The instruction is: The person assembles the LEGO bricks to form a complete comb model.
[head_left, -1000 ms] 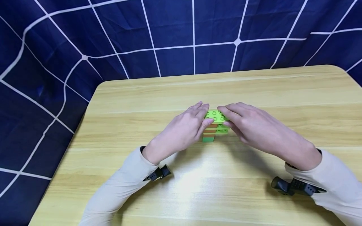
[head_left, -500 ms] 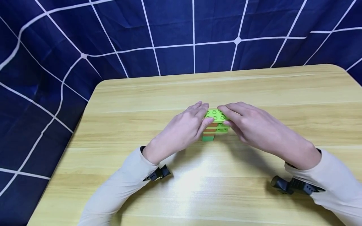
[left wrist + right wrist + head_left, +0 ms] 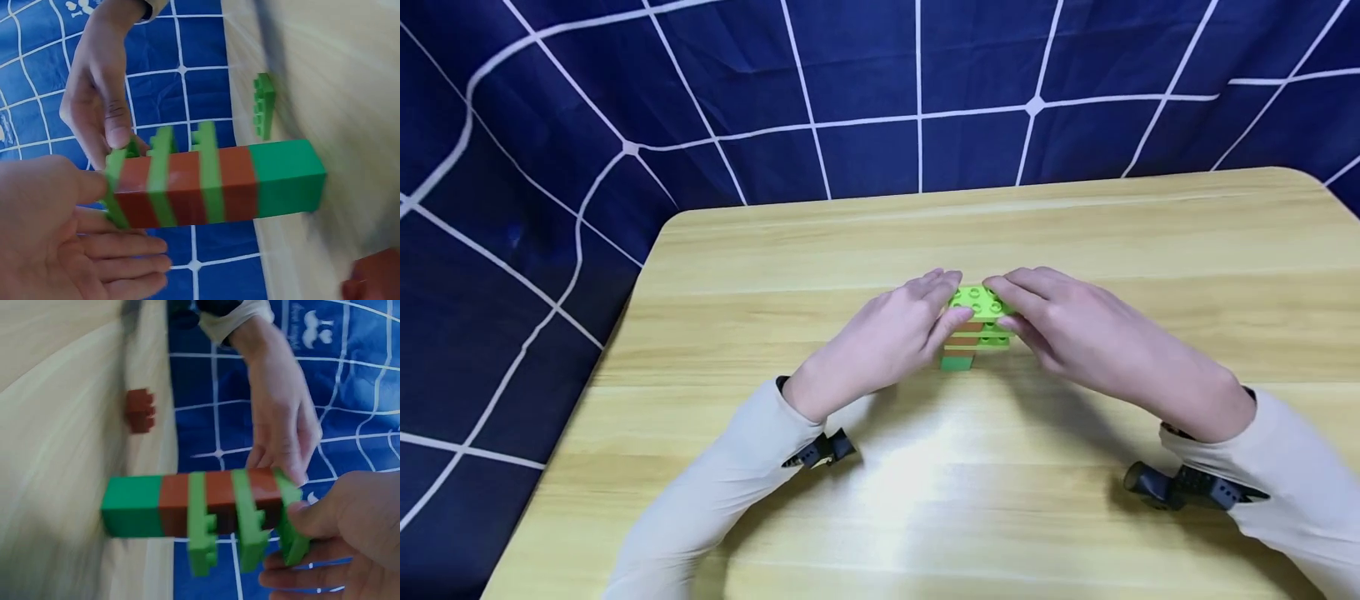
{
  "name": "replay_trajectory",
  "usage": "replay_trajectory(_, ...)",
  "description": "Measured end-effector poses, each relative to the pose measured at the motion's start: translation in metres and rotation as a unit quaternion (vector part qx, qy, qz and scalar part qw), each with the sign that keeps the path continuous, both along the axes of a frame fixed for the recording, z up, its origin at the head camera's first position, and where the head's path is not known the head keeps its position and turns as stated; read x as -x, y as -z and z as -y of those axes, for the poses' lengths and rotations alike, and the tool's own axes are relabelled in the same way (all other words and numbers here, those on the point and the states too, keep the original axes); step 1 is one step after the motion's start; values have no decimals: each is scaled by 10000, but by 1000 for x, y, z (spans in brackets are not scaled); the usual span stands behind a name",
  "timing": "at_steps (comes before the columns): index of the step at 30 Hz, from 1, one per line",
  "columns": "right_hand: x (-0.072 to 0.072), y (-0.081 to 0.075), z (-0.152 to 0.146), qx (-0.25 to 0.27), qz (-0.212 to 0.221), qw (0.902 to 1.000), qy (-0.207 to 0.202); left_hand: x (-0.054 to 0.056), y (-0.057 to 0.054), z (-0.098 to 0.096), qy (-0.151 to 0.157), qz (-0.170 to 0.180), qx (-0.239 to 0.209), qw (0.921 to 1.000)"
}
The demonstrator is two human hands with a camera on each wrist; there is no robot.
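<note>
A tower of toy building bricks (image 3: 958, 363) stands upright on the table, a green brick at its foot, then red-brown bricks alternating with lime plates that jut out to the right. My left hand (image 3: 891, 337) pinches the left end of the top lime plate (image 3: 976, 302). At that plate's other end, my right hand (image 3: 1075, 337) has thumb and forefinger on its edges. The left wrist view shows the left thumb (image 3: 90, 186) against the top plate and the other fingers stretched out behind the tower.
A loose lime plate (image 3: 264, 106) lies on the table on the right-hand side. On the left side is a loose red-brown brick (image 3: 140, 411); both are hidden by the hands in the head view. Behind the wooden table (image 3: 820, 250) hangs a blue gridded cloth (image 3: 865, 75).
Both hands keep their places on the top plate and the tower looks the same. The head view has shifted very slightly.
</note>
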State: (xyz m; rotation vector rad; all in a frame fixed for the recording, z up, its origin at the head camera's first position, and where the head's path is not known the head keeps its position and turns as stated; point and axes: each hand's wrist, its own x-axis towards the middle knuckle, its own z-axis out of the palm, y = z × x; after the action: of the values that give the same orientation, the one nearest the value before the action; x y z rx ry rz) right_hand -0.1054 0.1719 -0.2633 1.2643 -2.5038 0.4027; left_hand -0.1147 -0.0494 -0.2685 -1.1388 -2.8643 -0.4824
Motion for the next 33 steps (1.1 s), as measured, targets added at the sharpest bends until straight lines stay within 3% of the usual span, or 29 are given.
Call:
replay_trajectory(4, 1, -5, 2, -92, 98, 9999, 104, 3, -7, 2, -43, 192, 181, 9996)
replay_trajectory(9, 0, -5, 2, -94, 59, 9999, 91, 1, -6, 13, -227, 214, 84, 9995)
replay_trajectory(13, -1, -6, 3, -128, 139, 9997, 137, -4, 3, 31, -161, 120, 125, 9997)
replay_trajectory(21, 0, -7, 3, -145, 220, 9996, 102, -7, 28, 66, 312, 425, 556, 9971)
replay_trajectory(28, -2, -6, 3, -163, 234, 9995, 131, -11, 37, 80, 442, 734, 921, 9921)
replay_trajectory(33, -4, -4, 3, -277, 56, 9995, 113, -14, 44, 85, 554, 863, 786, 9916)
